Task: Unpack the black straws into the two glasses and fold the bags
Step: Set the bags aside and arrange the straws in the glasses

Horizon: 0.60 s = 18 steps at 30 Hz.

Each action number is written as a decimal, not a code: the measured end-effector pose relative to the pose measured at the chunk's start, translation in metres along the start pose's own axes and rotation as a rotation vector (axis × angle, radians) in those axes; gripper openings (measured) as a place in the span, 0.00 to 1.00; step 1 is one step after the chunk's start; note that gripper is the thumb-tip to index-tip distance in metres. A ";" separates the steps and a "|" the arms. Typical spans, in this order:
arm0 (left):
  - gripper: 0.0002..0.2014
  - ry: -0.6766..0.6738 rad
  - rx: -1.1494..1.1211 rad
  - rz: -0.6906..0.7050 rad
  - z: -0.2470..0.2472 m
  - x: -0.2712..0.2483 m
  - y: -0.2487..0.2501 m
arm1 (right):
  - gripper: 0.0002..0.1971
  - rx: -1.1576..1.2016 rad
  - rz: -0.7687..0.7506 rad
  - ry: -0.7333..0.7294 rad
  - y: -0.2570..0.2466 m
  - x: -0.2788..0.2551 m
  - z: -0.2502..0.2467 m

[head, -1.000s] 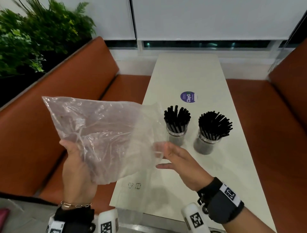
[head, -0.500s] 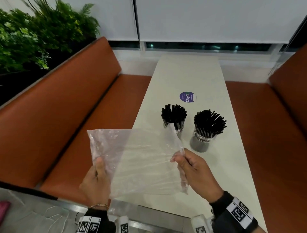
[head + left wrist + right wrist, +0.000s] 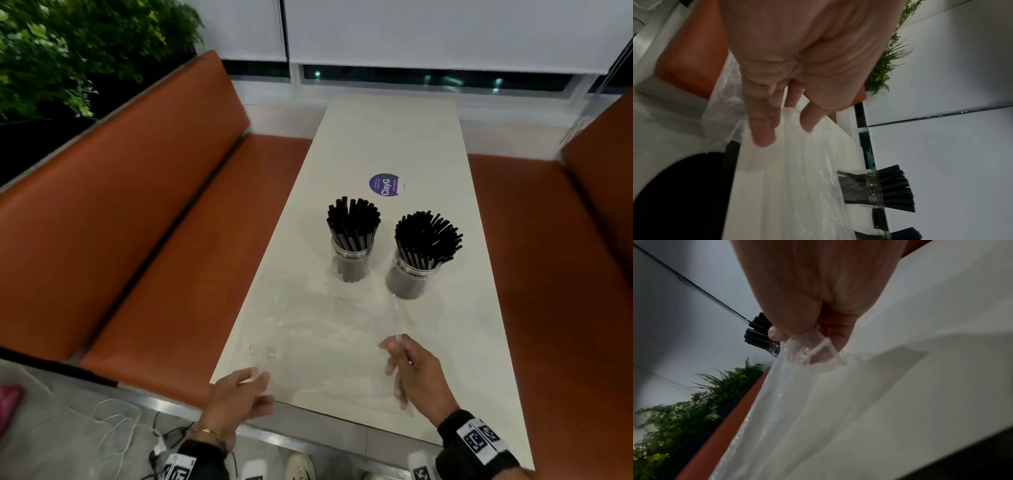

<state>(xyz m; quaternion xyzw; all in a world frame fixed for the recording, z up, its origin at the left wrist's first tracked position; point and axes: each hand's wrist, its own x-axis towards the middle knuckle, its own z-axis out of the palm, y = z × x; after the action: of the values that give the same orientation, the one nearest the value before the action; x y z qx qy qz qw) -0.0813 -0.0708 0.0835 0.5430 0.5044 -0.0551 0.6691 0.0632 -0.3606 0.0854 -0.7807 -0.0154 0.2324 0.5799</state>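
Observation:
Two clear glasses stand mid-table, the left glass (image 3: 352, 263) and the right glass (image 3: 411, 279), each packed with black straws (image 3: 352, 219). A clear plastic bag (image 3: 318, 329) lies spread flat on the white table (image 3: 387, 144) in front of them. My left hand (image 3: 255, 378) pinches the bag's near left corner at the table's edge; the left wrist view shows the bag (image 3: 797, 170) under its fingertips (image 3: 764, 138). My right hand (image 3: 397, 346) pinches the bag's right edge, and the right wrist view shows the bag's thick strip (image 3: 818, 350) between thumb and finger.
Orange bench seats (image 3: 144, 212) run along both sides of the table. A round purple sticker (image 3: 384, 185) sits beyond the glasses. Plants (image 3: 68, 51) fill the far left. White cables (image 3: 113, 418) lie on the floor at the near left.
The bag was held up in the air; both hands have brought it down and spread it flat on the table before the glasses.

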 end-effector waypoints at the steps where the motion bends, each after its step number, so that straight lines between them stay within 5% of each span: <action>1: 0.19 0.041 -0.011 0.028 -0.002 0.001 -0.005 | 0.12 -0.007 0.008 -0.003 0.004 0.000 -0.001; 8: 0.06 0.150 -0.141 0.079 -0.006 0.005 -0.008 | 0.14 -0.070 -0.041 0.075 0.018 0.007 -0.005; 18: 0.15 -0.005 -0.203 -0.017 -0.028 0.012 0.001 | 0.13 -0.041 0.033 0.136 0.028 0.020 -0.015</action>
<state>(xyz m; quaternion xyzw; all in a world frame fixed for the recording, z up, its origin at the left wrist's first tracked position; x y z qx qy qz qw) -0.0920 -0.0434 0.0781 0.4678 0.5101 -0.0107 0.7217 0.0795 -0.3774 0.0562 -0.8065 0.0321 0.1883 0.5595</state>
